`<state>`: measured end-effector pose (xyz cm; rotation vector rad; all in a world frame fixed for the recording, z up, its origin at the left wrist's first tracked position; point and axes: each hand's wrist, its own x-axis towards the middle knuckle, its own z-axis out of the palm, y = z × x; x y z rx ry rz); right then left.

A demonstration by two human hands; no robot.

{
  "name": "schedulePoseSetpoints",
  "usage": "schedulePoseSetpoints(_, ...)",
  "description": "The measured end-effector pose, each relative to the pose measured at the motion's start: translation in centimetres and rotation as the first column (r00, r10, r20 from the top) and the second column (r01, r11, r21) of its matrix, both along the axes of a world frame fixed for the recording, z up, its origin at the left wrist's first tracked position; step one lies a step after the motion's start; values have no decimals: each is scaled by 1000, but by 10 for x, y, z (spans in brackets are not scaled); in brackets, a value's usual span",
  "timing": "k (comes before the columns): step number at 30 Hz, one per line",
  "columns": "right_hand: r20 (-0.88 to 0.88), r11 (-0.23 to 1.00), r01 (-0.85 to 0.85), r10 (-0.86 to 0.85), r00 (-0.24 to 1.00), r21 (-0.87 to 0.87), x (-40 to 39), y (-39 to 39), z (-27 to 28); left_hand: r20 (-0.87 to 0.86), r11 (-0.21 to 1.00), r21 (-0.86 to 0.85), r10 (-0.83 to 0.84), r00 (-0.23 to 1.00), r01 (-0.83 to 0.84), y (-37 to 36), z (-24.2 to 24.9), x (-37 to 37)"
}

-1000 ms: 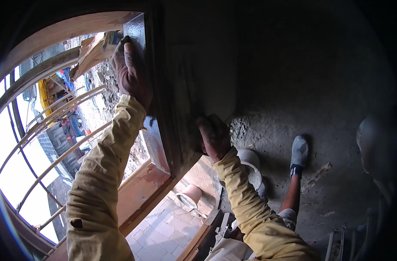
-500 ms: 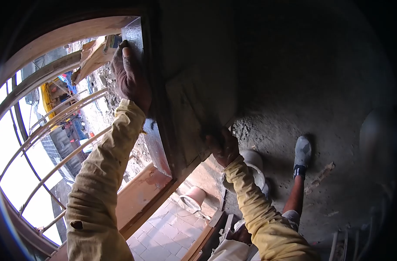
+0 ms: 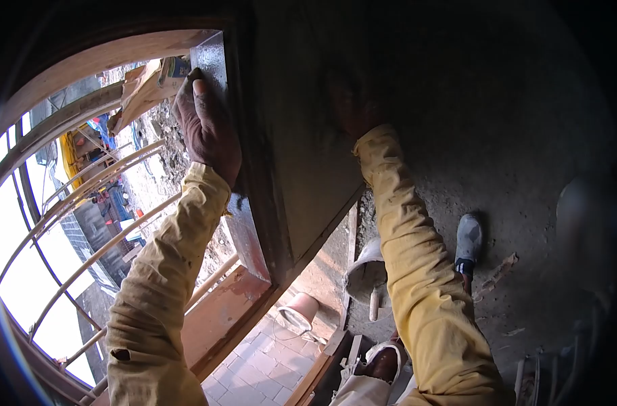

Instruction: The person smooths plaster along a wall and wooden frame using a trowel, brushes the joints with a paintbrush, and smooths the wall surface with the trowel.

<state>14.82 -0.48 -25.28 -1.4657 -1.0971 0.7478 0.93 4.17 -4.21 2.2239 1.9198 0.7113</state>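
The left hand [image 3: 207, 128] lies flat on the window frame [image 3: 244, 230] while the right hand [image 3: 352, 101], grip unclear in shadow, presses the wall [image 3: 301, 169]; steadying continues, smoothing likely next.

The left hand [image 3: 208, 128] lies flat against the dark window frame [image 3: 237, 216], fingers up beside a wooden wedge [image 3: 144, 88]. The right hand [image 3: 352, 101] presses on the shadowed wall panel [image 3: 308, 183]. Below stand a bucket [image 3: 368, 276] and a shoe [image 3: 469, 237]
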Motion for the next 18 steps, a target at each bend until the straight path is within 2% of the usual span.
schedulePoseSetpoints(3,-147,994,-45,30,989,-103,-1,9,-24,-20,999,8,35,999,-34,-4,4,7)
schedulePoseSetpoints(4,-287,977,-98,40,957,-191,-2,-6,-27,-25,999,33,6,1000,-6,0,1,3)
schedulePoseSetpoints(6,-363,918,-129,-18,931,-375,-1,-38,11,-6,1000,19,11,1000,-11,1,0,0)
schedulePoseSetpoints(8,-296,878,-76,-76,952,-472,22,-48,89,27,998,-37,51,998,-50,-2,3,5)
schedulePoseSetpoints(9,-610,787,-286,-139,780,-546,36,-46,120,26,999,-31,45,999,-45,-3,4,5)
schedulePoseSetpoints(10,-825,689,-506,-247,508,-518,41,-44,137,10,999,-27,36,999,-36,-3,4,4)
schedulePoseSetpoints(14,-828,716,-455,-322,459,-530,22,-40,143,-6,999,-26,31,1000,-31,-2,4,5)
schedulePoseSetpoints(16,-881,726,-537,-207,425,-430,22,-40,143,3,999,-34,37,999,-37,-1,3,5)
schedulePoseSetpoints(18,-864,711,-531,-223,451,-461,22,-50,128,-21,999,-32,22,1000,-22,-2,5,5)
